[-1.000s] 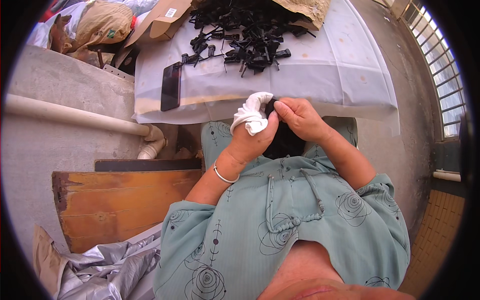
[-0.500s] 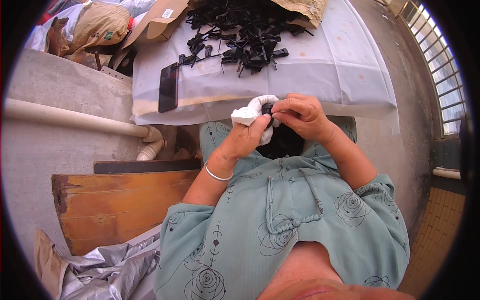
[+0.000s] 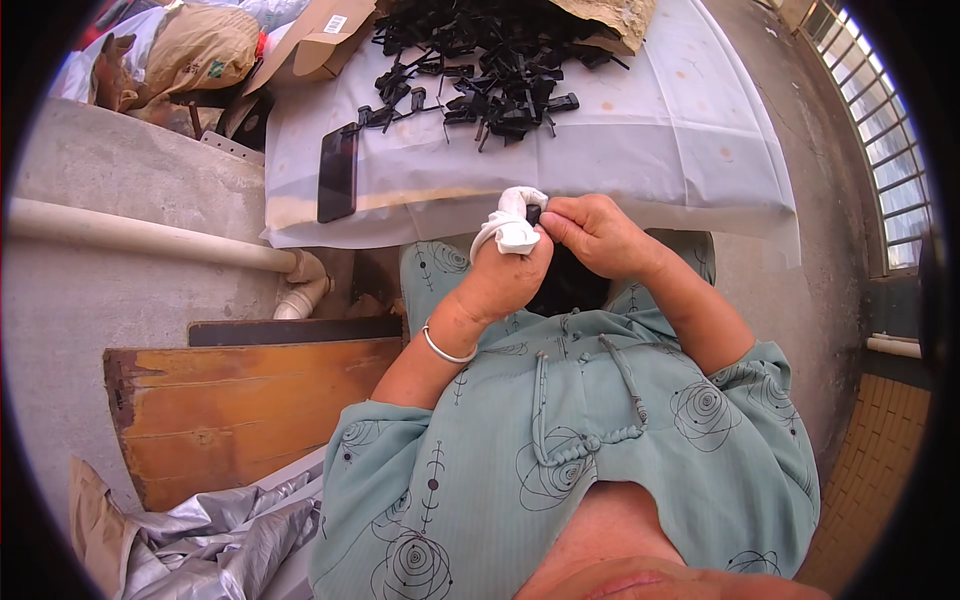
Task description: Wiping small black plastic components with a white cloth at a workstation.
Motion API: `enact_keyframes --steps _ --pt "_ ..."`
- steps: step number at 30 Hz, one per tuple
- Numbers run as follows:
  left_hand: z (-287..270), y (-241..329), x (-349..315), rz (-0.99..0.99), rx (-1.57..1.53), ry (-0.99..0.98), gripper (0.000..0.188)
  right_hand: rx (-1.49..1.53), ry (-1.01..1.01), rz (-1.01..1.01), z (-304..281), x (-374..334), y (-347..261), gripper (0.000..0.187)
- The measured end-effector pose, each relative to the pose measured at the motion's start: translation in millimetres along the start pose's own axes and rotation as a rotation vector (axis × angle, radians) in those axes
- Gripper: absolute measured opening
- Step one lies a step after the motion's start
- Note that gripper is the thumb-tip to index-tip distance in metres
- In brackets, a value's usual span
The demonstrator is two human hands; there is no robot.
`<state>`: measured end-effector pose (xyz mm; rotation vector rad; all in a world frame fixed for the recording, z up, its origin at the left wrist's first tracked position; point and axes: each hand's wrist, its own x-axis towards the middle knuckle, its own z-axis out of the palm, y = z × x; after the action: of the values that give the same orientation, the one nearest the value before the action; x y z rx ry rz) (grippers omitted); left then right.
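My left hand (image 3: pixel 508 272) is closed around a small black plastic part (image 3: pixel 534 214), with a white cloth (image 3: pixel 515 228) wrapped about its fingers. Against the same part press the thumb and fingers of my right hand (image 3: pixel 597 232), pinched together. Both hands meet above my lap, just in front of the table's near edge. Most of the part is hidden by the fingers and cloth. On the table beyond lies a heap of similar black plastic pieces (image 3: pixel 510 100), many with thin stems.
A white sheet covers the table (image 3: pixel 640 165). On it, a dark phone (image 3: pixel 337 175) lies at the left and a cardboard box (image 3: pixel 315 45) stands behind. Left of me are a pipe (image 3: pixel 150 236), a wooden board (image 3: pixel 250 410) and silver sheeting (image 3: pixel 215 530). A barred window (image 3: pixel 880 130) is at right.
My left hand has turned and shifted slightly right, bringing the cloth's loose end over its fingers. My right hand has lowered a little and closed in tighter on the black part.
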<state>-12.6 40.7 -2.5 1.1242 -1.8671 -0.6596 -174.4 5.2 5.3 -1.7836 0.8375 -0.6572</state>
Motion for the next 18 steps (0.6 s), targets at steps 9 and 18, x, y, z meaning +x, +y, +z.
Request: enact_keyframes --steps 9,18 --pt "-8.1 -4.0 7.5 -0.120 0.028 -0.126 0.031 -0.308 0.140 -0.014 -21.6 21.7 9.1 0.019" --pt "-4.4 -19.5 17.6 -0.345 -0.291 -0.114 0.030 -0.870 0.718 -0.229 -42.1 51.4 50.8 0.009"
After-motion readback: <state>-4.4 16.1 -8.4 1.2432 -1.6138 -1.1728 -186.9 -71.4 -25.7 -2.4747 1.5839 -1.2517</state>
